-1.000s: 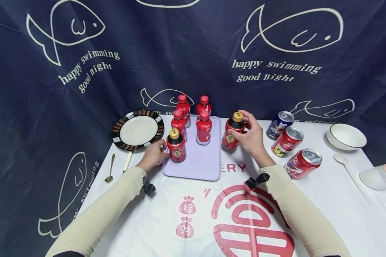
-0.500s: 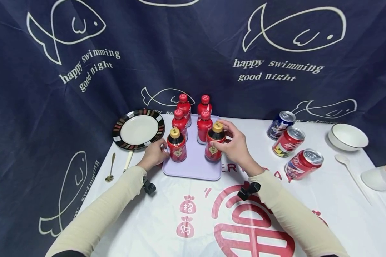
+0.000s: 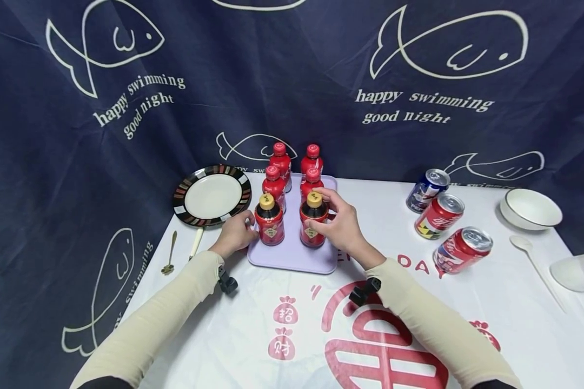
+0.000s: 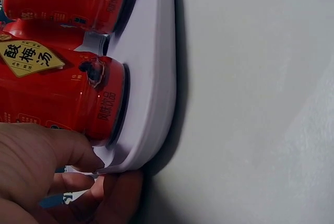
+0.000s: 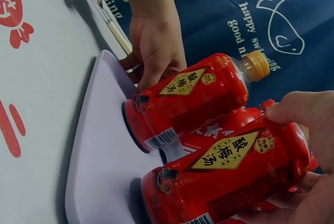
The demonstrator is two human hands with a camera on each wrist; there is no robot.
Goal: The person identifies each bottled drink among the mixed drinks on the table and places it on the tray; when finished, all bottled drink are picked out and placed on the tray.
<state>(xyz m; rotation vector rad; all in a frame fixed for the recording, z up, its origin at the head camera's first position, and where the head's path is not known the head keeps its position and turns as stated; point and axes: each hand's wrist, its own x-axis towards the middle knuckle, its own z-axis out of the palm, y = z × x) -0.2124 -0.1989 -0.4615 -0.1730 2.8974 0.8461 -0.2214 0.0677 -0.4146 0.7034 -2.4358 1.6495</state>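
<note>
My right hand point(image 3: 343, 224) grips a red plum-drink bottle point(image 3: 312, 238) with a gold cap, upright at the front right of the lilac tray point(image 3: 292, 262). Whether its base touches the tray I cannot tell. A matching bottle point(image 3: 270, 232) stands at the front left of the tray. Beside that one, my left hand point(image 3: 234, 234) pinches the tray's left rim; in the left wrist view its thumb point(image 4: 78, 151) lies over the edge and the fingers below it. Behind them stand red-capped bottles point(image 3: 273, 186) in two columns, the right ones partly hidden.
Left of the tray lie a dark-rimmed plate point(image 3: 213, 196), a gold spoon point(image 3: 171, 253) and a cream handle point(image 3: 196, 243). On the right are three cans point(image 3: 439, 216), a white bowl point(image 3: 530, 209), a pale spoon point(image 3: 535, 267) and a cup point(image 3: 571, 273) touched by another person's hand.
My right hand has carried its gold-capped bottle leftward from beside the tray to over its front right part, level with the other one. My left hand stays at the tray's left edge.
</note>
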